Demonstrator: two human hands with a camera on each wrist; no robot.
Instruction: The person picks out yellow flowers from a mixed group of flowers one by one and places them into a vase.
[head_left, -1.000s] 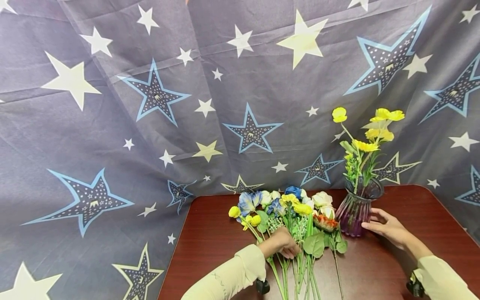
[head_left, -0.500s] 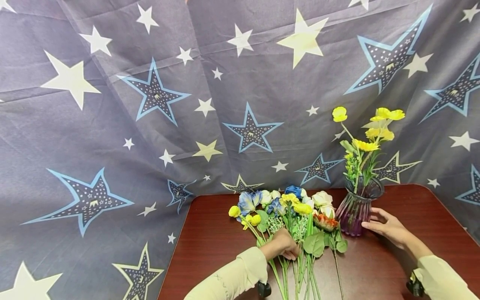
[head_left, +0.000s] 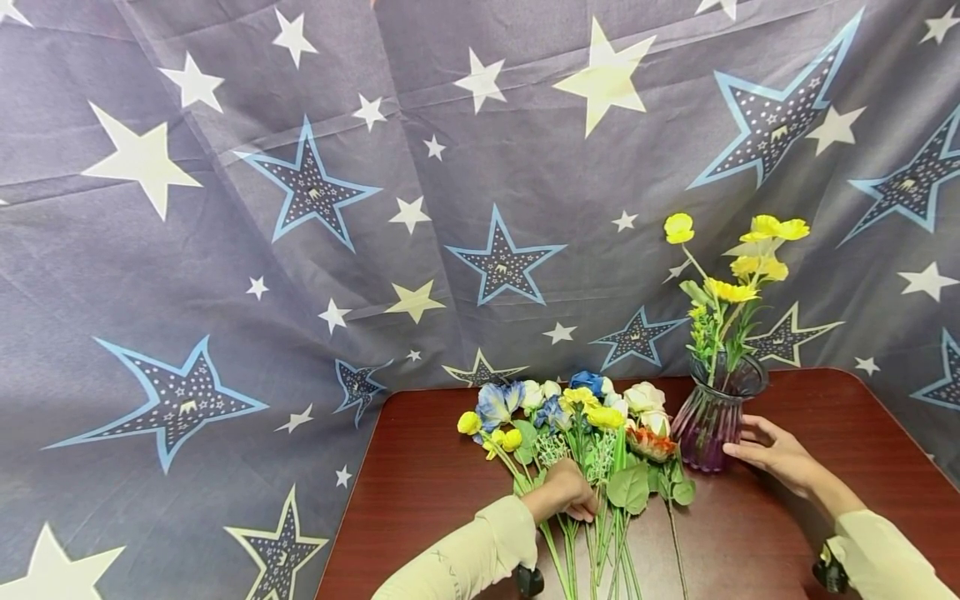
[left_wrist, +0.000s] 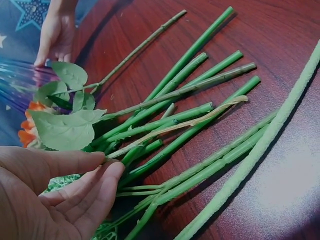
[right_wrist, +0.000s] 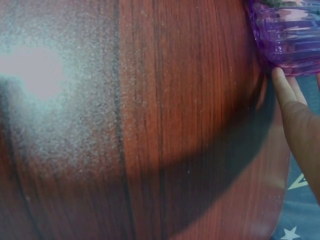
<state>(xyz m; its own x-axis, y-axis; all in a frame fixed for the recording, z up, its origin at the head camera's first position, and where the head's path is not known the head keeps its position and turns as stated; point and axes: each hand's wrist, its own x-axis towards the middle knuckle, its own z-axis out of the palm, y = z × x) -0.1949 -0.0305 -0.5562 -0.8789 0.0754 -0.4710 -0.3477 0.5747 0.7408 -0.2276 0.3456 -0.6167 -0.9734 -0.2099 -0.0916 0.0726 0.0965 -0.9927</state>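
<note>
In the head view my left hand (head_left: 564,490) reaches down among artificial flowers lying on the table. The left wrist view has its thumb and forefinger pinching a thin flower stem (left_wrist: 175,122) with a brownish, bent end. Thicker green stems (left_wrist: 200,82) lie around it. My right hand (head_left: 776,458) rests its thumb and fingers against the lower right side of a ribbed glass vase (head_left: 708,433), purple toward its base. Yellow flowers (head_left: 731,292) stand upright in that vase. The right wrist view catches fingertips right at the vase's bottom edge.
Blue flowers (head_left: 495,406), white roses (head_left: 645,398) and an orange flower (head_left: 651,445) lie at the table's back, stems toward the front. The vase stands right of them on the dark red table (head_left: 840,417). A star-patterned cloth (head_left: 420,150) hangs behind.
My left sleeve and wrist have shifted slightly to the right, with the hand still among the stems. The right hand and the vase have stayed in place.
</note>
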